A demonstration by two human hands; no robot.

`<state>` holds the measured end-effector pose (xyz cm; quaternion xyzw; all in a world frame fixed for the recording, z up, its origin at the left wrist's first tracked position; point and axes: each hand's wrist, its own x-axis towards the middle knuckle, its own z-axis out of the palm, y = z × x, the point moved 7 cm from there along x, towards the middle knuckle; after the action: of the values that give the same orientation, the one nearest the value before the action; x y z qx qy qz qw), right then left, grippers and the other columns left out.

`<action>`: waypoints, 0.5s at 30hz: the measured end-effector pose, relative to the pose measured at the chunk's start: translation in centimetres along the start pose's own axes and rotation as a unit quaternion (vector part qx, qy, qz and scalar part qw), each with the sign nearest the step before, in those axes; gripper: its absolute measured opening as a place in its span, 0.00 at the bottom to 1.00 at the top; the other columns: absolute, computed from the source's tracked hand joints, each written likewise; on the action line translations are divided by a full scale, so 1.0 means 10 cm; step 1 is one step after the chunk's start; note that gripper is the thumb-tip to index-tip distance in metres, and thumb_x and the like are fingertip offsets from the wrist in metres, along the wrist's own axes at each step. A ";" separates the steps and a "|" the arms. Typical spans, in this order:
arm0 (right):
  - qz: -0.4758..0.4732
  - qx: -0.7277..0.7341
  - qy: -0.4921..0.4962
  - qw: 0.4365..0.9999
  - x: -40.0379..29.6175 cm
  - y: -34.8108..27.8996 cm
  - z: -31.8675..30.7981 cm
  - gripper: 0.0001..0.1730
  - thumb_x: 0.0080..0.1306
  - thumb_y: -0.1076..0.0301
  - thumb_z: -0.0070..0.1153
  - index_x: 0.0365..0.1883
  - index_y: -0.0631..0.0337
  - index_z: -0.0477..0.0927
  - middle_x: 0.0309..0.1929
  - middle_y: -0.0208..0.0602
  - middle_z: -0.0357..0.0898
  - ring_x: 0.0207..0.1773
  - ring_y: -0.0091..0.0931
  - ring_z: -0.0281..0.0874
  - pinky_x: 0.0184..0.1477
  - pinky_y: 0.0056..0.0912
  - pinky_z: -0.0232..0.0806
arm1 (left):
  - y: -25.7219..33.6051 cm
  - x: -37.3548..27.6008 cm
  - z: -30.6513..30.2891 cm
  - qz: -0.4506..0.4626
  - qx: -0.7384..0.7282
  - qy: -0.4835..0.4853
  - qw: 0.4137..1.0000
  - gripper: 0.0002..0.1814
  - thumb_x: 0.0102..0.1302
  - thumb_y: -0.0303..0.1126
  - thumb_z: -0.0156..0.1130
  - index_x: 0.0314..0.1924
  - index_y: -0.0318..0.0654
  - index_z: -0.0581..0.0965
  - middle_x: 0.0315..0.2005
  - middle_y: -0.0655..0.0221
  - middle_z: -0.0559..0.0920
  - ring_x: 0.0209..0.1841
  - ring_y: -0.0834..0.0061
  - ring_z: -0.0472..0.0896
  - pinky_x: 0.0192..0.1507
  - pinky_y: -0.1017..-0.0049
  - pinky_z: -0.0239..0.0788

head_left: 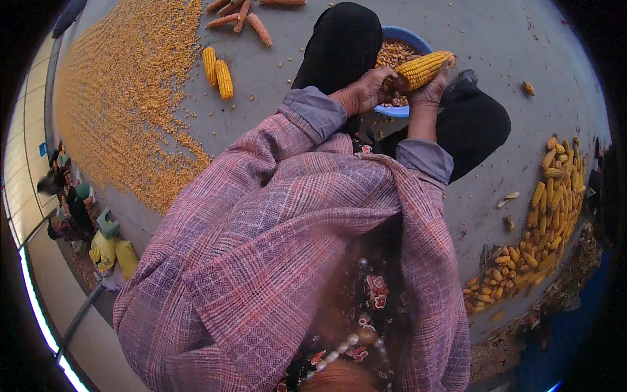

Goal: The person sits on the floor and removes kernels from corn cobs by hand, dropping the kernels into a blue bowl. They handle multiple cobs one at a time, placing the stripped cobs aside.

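In the head view, an ear of yellow corn point(424, 70) lies at a slant between my hands, above a blue basin point(393, 111). My right hand point(432, 87) is wrapped around its upper right end. At the lower left end, my left hand point(368, 89) has its fingers bent against the ear, and the fingertips are partly hidden. Loose corn kernels point(392, 53) fill part of the basin, which stands between my bent knees in black trousers. Rows of kernels still cover the visible side of the ear.
Spread kernels point(127, 98) cover the floor at left. Near them lie two yellow ears point(224, 79) and several bare reddish cobs point(258, 29). A heap of ears point(548, 210) lies at right. People point(73, 210) and yellow bags point(103, 251) are at far left.
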<state>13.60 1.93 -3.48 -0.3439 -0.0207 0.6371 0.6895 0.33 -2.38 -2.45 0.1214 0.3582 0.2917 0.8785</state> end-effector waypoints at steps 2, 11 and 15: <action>0.017 0.018 0.007 1.000 0.04 -0.02 -0.07 0.23 0.65 0.52 0.56 0.49 0.60 0.72 0.39 0.43 0.79 0.42 0.38 0.79 0.49 0.45 0.73 | 0.01 -0.02 -0.01 0.023 0.042 0.050 0.998 0.19 0.69 0.40 0.52 0.51 0.33 0.75 0.39 0.63 0.82 0.37 0.70 0.79 0.37 0.67 0.76; -0.036 0.020 0.006 0.999 -0.09 -0.07 0.08 0.26 0.64 0.47 0.57 0.46 0.62 0.71 0.35 0.43 0.78 0.38 0.36 0.79 0.43 0.43 0.74 | 0.01 -0.07 0.05 -0.020 0.029 0.007 0.999 0.20 0.69 0.41 0.55 0.53 0.33 0.74 0.40 0.63 0.80 0.36 0.70 0.79 0.36 0.68 0.77; -0.036 -0.007 -0.012 0.999 -0.12 -0.08 0.14 0.34 0.65 0.34 0.51 0.43 0.61 0.72 0.34 0.42 0.78 0.35 0.35 0.79 0.39 0.39 0.74 | 0.03 -0.12 0.11 -0.035 0.019 -0.009 0.999 0.21 0.69 0.42 0.55 0.53 0.32 0.74 0.39 0.61 0.80 0.35 0.70 0.79 0.36 0.69 0.77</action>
<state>13.44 1.55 -1.55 -0.3401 -0.0458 0.6158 0.7093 0.30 -2.86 -0.92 0.1276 0.3597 0.2527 0.8891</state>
